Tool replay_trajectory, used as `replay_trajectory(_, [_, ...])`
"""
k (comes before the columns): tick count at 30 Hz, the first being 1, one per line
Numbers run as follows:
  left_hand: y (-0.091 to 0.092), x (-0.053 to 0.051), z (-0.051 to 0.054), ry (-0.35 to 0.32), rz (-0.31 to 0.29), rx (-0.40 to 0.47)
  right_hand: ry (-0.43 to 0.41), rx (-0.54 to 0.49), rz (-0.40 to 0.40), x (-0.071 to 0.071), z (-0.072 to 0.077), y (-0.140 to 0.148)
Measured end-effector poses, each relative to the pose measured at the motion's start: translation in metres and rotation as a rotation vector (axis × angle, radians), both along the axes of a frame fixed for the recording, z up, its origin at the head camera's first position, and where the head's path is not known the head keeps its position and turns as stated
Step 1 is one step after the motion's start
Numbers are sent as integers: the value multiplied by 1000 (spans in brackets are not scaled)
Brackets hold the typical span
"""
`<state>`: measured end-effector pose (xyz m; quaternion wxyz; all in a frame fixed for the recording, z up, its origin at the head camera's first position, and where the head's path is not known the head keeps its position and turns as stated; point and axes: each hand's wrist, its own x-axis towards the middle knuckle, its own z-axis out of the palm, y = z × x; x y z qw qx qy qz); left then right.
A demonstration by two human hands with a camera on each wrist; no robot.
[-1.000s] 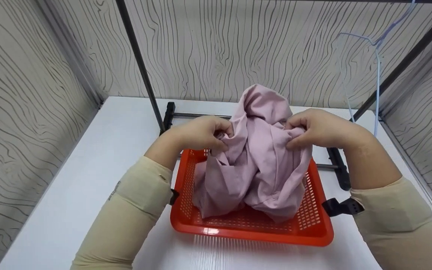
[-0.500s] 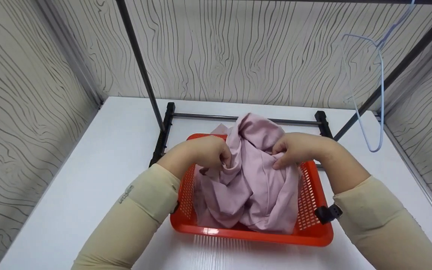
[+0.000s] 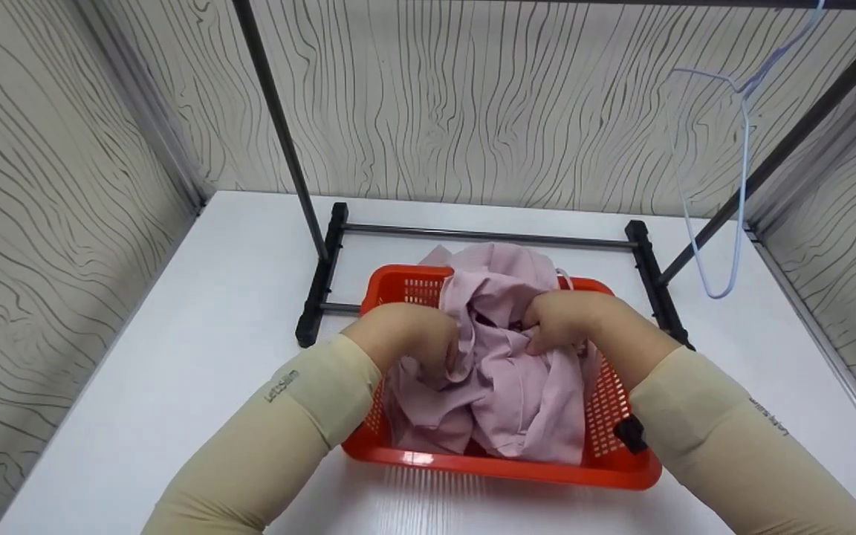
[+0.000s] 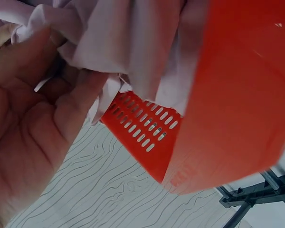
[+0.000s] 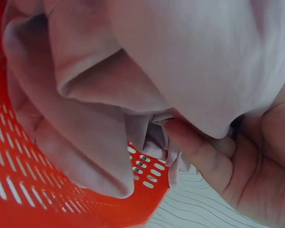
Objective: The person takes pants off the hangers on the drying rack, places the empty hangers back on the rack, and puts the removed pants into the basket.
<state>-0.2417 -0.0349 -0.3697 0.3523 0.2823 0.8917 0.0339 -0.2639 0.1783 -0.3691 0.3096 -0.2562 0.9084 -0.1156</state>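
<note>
A crumpled pink garment point(image 3: 521, 416) lies bunched in the red plastic basket point(image 3: 502, 469), part of it draped over the far rim. At its left side my left hand point(image 3: 420, 334) grips a fold; in the left wrist view the fingers point(image 4: 85, 95) bend into the cloth beside the basket wall. My right hand point(image 3: 565, 319) pinches the garment on the right, its thumb point(image 5: 194, 147) tucked under a fold in the right wrist view. Most fingertips are hidden by fabric. Both hands are low, about level with the basket rim.
Behind the basket, a dark metal rack stands on the white table point(image 3: 212, 297), its base bar point(image 3: 487, 236) running across. A pale blue hanger point(image 3: 741, 186) dangles from the rack at the right. Patterned walls point(image 3: 428, 111) enclose the back and sides.
Both hands have come down and nearer with the garment, lowering it into the basket. The garment's raised top has sunk and folded over. The hanger has swung slightly.
</note>
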Motion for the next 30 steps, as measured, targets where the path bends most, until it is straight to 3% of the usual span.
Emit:
replay_trajectory(2, [1, 0, -1, -62, -8, -46, -9, 13, -14, 0, -3, 1])
replay_trajectory(7, [4, 0, -1, -172, 65, -163, -19, 30, -44, -1, -8, 6])
replay_trajectory(12, [8, 0, 0, -278, 296, -247, -14, 76, -45, -2, -14, 10])
replay_trajectory(15, [12, 0, -1, -314, 368, -284, -47, 92, -71, -2, -16, 12])
replay_trajectory(20, [16, -2, -5, -296, 318, -368, -68, 118, -80, -3, -18, 14])
replay_trajectory(27, [16, -3, -2, -209, 452, -385, -128, 174, -120, -5, -21, 18])
replay_trajectory(30, [15, -4, -1, -213, 502, -383, -179, 165, -131, -6, -20, 20])
